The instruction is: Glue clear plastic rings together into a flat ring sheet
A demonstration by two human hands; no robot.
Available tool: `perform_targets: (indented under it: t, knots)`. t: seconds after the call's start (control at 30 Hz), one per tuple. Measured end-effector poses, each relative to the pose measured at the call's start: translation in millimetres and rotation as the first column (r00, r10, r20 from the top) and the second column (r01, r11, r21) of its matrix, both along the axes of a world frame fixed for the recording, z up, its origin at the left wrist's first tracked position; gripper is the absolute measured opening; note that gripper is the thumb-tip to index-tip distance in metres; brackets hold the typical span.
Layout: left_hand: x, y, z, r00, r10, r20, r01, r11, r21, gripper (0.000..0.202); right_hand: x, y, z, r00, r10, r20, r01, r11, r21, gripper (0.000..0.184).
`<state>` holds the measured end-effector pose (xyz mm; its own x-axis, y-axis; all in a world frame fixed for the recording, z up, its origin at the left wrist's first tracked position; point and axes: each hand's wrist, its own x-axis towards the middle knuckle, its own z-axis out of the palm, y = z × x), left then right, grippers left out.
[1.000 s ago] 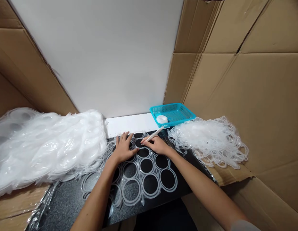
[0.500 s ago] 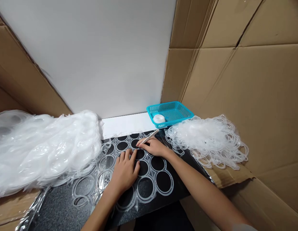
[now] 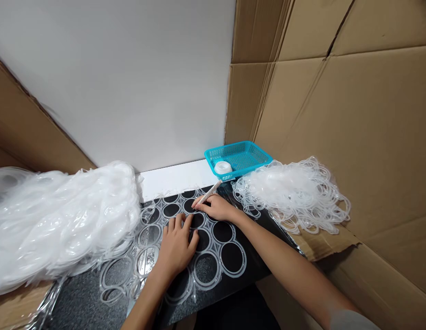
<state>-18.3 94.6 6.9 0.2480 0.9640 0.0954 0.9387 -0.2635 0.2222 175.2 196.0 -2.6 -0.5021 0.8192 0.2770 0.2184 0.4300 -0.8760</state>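
Observation:
A clear sheet of joined rings (image 3: 215, 248) lies flat on the black work surface (image 3: 82, 300). My left hand (image 3: 177, 245) rests on its middle with the fingers spread, pressing nothing between them. Just beyond, my right hand (image 3: 215, 207) grips a slim white pen-like tool (image 3: 209, 193), slanting up and to the right. The tool's lower end meets the sheet near a ring at the far side; its exact tip is too small to make out. A few loose rings (image 3: 111, 294) sit at the sheet's near left corner.
To the left rises a thick pile of white translucent ring sheets (image 3: 72, 215). A tangled heap of clear thin rings (image 3: 292, 192) lies on the right. Behind it stands a turquoise basket (image 3: 257, 157) holding a stack of white rings (image 3: 223, 167). Cardboard walls (image 3: 371, 128) enclose the place.
The camera view has shifted slightly, so everything sits a little further left. Both hands keep nearly the same places on the sheet, and the right still grips the tool.

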Motion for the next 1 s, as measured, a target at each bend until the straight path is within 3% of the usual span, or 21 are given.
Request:
perform_targets:
  t: [0.33,0.5,0.7,0.83,1.0]
  knots:
    - [0,-1,0.3,0.999,-0.027,0.022,0.027,0.999,0.021,0.05,1,-2,2.1,0.998,0.022,0.066,-0.025,0.998,0.051,0.019]
    - [8,3,2.8,0.999,0.024,0.038,-0.025,1.0,0.016,0.049,3,-3,5.1,0.989,0.06,0.138,-0.076,0.991,0.113,0.021]
    - [7,6,1.2,0.979,0.094,0.18,-0.091,0.996,-0.025,0.047,1,-3,-1.3,0.964,0.109,0.243,-0.19,0.92,0.343,0.027]
    - [-2,2,-2.1,0.96,0.073,0.271,-0.066,0.997,-0.035,0.041,-6,-3,-8.2,0.928,0.01,0.373,-0.206,0.846,0.491,0.03]
    - [-8,-7,-0.2,0.949,0.035,0.314,-0.022,0.999,-0.046,0.034,-13,1,4.1,0.918,-0.221,0.33,0.008,0.841,0.541,0.029]
